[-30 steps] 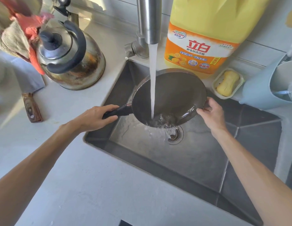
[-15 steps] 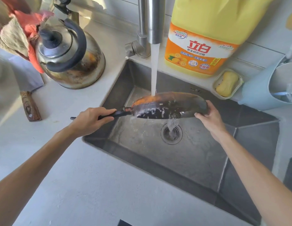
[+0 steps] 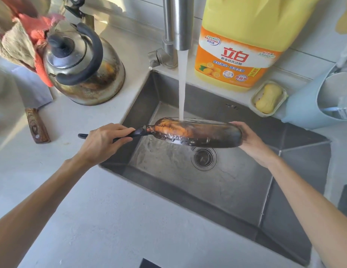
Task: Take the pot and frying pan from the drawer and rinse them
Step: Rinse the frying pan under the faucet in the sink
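Note:
I hold a dark frying pan (image 3: pixel 199 135) over the steel sink (image 3: pixel 217 190), turned so its scorched, orange-stained underside faces me. My left hand (image 3: pixel 103 141) grips its black handle at the left. My right hand (image 3: pixel 250 137) holds the far rim on the right. Water falls from the faucet (image 3: pixel 178 22) onto the pan's upper edge and runs down toward the drain (image 3: pixel 204 157). No pot is in view.
A stained steel kettle (image 3: pixel 81 68) stands on the counter left of the sink, with cloths behind it and a cleaver (image 3: pixel 33 105) beside it. Behind the sink stand a yellow detergent jug (image 3: pixel 240 41), a soap dish (image 3: pixel 268 98) and a pale blue holder (image 3: pixel 312 101).
The pan has been tipped over from inside-up under the stream to edge-on with its burnt underside toward me. Both hands kept their grip.

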`<state>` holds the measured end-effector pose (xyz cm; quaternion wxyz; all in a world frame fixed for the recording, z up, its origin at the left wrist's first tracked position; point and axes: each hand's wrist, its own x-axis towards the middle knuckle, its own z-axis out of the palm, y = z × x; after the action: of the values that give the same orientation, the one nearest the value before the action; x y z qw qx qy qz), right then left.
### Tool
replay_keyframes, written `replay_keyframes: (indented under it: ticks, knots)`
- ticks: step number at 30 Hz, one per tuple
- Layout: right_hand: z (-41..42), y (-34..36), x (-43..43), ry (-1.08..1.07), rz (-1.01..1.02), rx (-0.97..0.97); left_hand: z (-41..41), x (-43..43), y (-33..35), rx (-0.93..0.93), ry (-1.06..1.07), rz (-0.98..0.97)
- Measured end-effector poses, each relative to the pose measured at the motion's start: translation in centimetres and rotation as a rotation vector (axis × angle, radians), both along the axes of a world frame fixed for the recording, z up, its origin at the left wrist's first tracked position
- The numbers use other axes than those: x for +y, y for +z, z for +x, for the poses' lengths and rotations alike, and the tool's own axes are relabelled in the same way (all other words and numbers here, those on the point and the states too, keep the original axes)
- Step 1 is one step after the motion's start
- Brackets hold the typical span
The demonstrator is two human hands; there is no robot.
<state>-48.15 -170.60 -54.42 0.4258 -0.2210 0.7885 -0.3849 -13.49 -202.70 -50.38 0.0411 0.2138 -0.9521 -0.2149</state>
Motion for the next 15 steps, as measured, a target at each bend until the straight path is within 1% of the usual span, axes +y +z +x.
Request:
replay_keyframes:
  ticks: [4,6,11,15]
  knots:
    - [-0.1,-0.2,0.1,-0.153,-0.171,-0.278,0.1,-0.4,0.5,0.013,0.021,0.010]
    - [-0.4,-0.4,0.1,-0.221,-0.205,-0.361,-0.1,-0.4,0.5,0.025,0.011,0.007]
    - [-0.8,-0.4,0.9,-0.251,-0.270,-0.438,-0.1,-1.1,0.3,0.068,0.016,0.045]
    - [-0.7,0.2,0.9,-0.151,-0.261,-0.418,0.0,-1.6,0.2,0.090,0.001,0.048]
